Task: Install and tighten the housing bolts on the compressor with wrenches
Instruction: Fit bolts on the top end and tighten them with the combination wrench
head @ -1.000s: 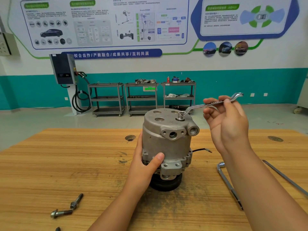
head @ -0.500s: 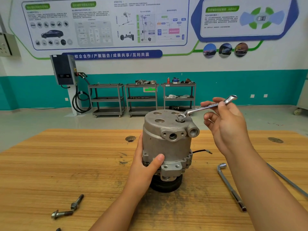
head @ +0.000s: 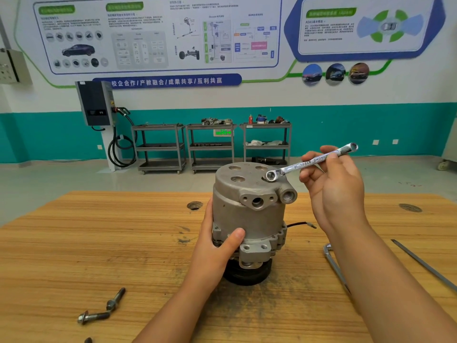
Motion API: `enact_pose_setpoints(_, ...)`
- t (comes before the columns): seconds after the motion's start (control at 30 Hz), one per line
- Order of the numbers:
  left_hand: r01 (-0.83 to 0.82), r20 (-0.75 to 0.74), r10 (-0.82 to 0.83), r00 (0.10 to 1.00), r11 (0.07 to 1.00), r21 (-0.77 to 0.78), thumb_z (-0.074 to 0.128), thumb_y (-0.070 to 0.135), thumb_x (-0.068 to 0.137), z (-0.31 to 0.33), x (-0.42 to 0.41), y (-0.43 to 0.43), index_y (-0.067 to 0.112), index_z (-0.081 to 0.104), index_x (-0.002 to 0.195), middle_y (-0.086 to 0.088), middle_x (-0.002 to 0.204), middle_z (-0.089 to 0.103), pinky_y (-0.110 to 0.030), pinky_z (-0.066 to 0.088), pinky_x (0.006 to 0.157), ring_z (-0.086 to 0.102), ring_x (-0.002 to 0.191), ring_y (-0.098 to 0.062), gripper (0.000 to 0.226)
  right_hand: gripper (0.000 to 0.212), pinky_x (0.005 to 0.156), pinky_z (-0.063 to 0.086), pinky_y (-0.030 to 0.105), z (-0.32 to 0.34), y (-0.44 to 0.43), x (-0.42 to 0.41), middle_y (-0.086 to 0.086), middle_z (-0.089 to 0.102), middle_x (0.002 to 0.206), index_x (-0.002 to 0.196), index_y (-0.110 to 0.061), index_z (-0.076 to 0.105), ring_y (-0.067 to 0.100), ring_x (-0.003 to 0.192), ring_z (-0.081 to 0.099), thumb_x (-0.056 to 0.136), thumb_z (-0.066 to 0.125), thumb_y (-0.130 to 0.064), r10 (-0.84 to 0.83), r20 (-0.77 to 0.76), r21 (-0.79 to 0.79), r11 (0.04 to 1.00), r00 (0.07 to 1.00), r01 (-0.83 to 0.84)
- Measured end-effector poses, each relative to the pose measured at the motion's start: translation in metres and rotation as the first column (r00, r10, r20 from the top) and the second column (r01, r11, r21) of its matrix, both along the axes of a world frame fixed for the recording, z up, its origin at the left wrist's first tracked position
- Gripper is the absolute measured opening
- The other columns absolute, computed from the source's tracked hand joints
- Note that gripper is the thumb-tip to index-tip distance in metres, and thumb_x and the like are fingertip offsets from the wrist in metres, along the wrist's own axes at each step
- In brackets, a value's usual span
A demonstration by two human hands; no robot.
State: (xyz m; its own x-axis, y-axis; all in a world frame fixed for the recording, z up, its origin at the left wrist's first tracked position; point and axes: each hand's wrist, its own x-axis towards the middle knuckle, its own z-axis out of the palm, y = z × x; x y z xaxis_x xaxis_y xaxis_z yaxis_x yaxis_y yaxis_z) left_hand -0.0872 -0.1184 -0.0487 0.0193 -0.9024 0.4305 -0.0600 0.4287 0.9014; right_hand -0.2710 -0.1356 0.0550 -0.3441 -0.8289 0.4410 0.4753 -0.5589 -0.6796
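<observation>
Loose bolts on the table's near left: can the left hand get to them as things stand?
Probably yes, once it lets go. The left hand grips the compressor low on its side, so it is busy, but only bare table lies between it and the bolts. The right hand holds the wrench.

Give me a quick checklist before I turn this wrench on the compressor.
1. Compressor steadied: ok, left hand grips its lower side and it stands upright on the table.
2. Wrench held: ok, right hand holds its shank.
3. Ring end seated on a bolt head: cannot tell, no head shows under it.
4. Other top holes filled: not ok, three look empty.
5. Spare bolts at hand: ok, two lie on the table's near left.
</observation>
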Motion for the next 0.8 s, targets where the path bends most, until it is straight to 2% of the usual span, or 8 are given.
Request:
enact_pose_setpoints(0.17,0.014,-0.001,-0.014,1.0,1.0,-0.01,0.065,0.063,0.062,0.0008,-0.0012,0.001,0.068,0.023,0.123,0.053,0.111,0.048,0.002,0.041,0.074,0.049,0.104,0.025,0.074,0.016,0.055,0.053,0.021,0.0051,0.0029,0.0062,0.006,0.064,0.073,0.091,-0.016,0.042,0.012,0.052,0.063,0.104,0.032,-0.014,0.022,0.044,0.05,0.998,0.999,-0.024)
enact_pose_setpoints(0.3,0.019,-0.003,-0.019,1.0,1.0,-0.013,0.066,0.062,0.063,0.0019,-0.0022,0.0017,0.066,0.025,0.123,0.052,0.111,0.049,0.001,0.041,0.074,0.05,0.104,0.024,0.073,0.018,0.054,0.052,0.02,0.0064,0.0035,0.0054,0.003,0.064,0.071,0.09,-0.017,0.042,0.01,0.047,0.059,0.104,0.032,-0.013,-0.036,-0.002,0.055,0.998,0.999,0.036)
enact_pose_setpoints(0.43,0.021,-0.012,-0.021,1.0,1.0,-0.008,0.07,0.053,0.07,0.0016,-0.0023,0.0011,0.066,0.025,0.123,0.052,0.11,0.05,0.002,0.041,0.073,0.05,0.103,0.024,0.071,0.017,0.053,0.052,0.02,0.0052,0.0012,0.0015,0.006,0.062,0.075,0.089,-0.017,0.04,0.01,0.047,0.059,0.104,0.033,-0.012,-0.04,0.026,0.075,0.996,0.999,0.038)
enact_pose_setpoints(0.67,0.021,-0.011,-0.021,1.0,1.0,0.0,0.067,0.063,0.062,0.0009,-0.001,0.0004,0.07,0.025,0.123,0.049,0.115,0.049,0.0,0.042,0.076,0.05,0.107,0.022,0.074,0.018,0.049,0.05,0.019,0.0025,0.0013,0.0055,0.009,0.061,0.077,0.089,-0.015,0.04,0.008,0.046,0.06,0.1,0.033,-0.003,-0.073,0.044,0.168,0.984,0.996,0.065)
enact_pose_setpoints(0.8,0.02,-0.01,-0.02,1.0,1.0,0.0,0.067,0.062,0.063,0.0003,-0.0006,0.0009,0.072,0.026,0.121,0.047,0.116,0.05,0.0,0.042,0.076,0.05,0.108,0.021,0.072,0.032,0.051,0.048,0.02,0.0066,0.0031,0.0049,0.009,0.061,0.08,0.089,-0.025,0.033,0.008,0.047,0.058,0.092,0.04,0.006,-0.137,-0.061,0.152,0.978,0.989,0.145)
